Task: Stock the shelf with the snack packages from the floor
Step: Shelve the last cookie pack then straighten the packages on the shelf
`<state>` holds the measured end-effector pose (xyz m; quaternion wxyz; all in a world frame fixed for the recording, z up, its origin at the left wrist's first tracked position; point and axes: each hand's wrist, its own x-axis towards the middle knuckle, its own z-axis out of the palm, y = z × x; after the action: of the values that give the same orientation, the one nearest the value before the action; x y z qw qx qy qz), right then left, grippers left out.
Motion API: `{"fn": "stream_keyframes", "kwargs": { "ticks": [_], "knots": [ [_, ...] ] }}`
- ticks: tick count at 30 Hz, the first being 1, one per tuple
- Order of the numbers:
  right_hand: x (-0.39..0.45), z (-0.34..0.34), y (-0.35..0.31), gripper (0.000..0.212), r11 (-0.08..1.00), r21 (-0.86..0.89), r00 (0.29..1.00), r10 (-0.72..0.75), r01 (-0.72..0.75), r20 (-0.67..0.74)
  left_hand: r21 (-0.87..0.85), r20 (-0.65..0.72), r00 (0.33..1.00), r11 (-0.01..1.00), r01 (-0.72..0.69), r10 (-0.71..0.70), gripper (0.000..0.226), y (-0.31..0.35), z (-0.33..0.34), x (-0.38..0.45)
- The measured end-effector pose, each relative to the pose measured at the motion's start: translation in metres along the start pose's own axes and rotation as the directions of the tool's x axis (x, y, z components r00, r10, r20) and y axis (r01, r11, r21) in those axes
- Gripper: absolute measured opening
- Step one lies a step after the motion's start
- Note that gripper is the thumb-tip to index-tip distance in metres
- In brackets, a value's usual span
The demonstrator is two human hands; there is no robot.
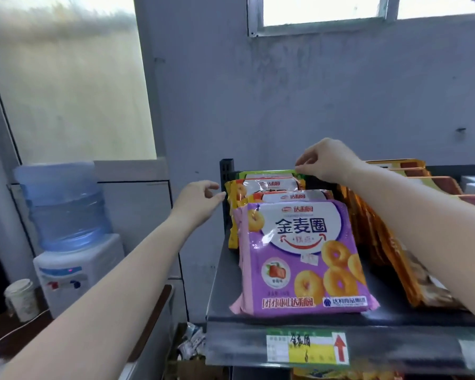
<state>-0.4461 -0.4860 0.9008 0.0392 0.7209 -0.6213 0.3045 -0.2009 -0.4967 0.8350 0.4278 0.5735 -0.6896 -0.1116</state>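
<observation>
A row of snack packages stands one behind another on the dark metal shelf point(412, 315), leaning back. The front one is a purple package point(299, 256) printed with ring-shaped biscuits, a strawberry picture and the large characters 金麦圈 under the brand 达利园; behind it stand an orange package point(294, 195) and a yellow package point(237, 187) with the same brand logo, then a green package point(269, 174) at the back. The right hand point(327, 159) reaches over the row, its fingers point(302, 168) curled and pinching the top edge of the green package. The left hand point(196, 200) hovers just left of the row beside the shelf's upright post, fingers loosely curled and holding nothing. To the right lean more orange-brown bags point(379, 237). On the shelf's front edge sits a green and yellow price tag point(307, 348) with handwritten 金麦圈 and a red arrow pointing up. At the left stands a water dispenser point(69, 237).
</observation>
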Motion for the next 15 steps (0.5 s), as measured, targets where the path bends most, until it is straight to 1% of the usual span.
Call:
{"fn": "stream_keyframes", "kwargs": {
  "ticks": [2,4,6,7,10,13,15],
  "knots": [
    [0.010,0.010,0.003,0.029,0.994,-0.108,0.995,0.038,-0.028,0.096,0.045,0.051,0.999,0.999,0.002,-0.004,0.043,0.002,0.013,0.013],
    [0.016,0.018,0.005,0.040,0.978,-0.205,0.975,0.089,-0.047,0.202,0.062,0.093,0.996,0.998,0.005,-0.011,0.039,0.004,0.023,0.019],
    [0.020,0.024,0.006,0.048,0.973,-0.224,0.957,0.123,-0.064,0.262,0.031,0.111,0.994,0.999,0.018,-0.021,0.034,0.003,0.032,0.024],
    [0.022,0.026,0.007,0.048,0.977,-0.201,0.957,0.125,-0.073,0.263,0.006,0.106,0.994,1.000,0.030,-0.030,0.031,0.003,0.034,0.025],
    [0.027,0.028,0.011,0.043,0.987,-0.123,0.971,0.128,-0.105,0.202,-0.060,0.075,0.997,0.997,0.040,-0.035,0.026,0.005,0.039,0.026],
    [0.028,0.026,0.017,0.040,0.987,-0.113,0.979,0.134,-0.118,0.156,-0.096,0.099,0.995,0.995,0.019,-0.009,0.024,0.012,0.042,0.027],
    [0.028,0.026,0.021,0.041,0.988,-0.094,0.979,0.135,-0.121,0.151,-0.115,0.122,0.992,0.993,0.031,-0.017,0.024,0.017,0.042,0.027]
  ]
}}
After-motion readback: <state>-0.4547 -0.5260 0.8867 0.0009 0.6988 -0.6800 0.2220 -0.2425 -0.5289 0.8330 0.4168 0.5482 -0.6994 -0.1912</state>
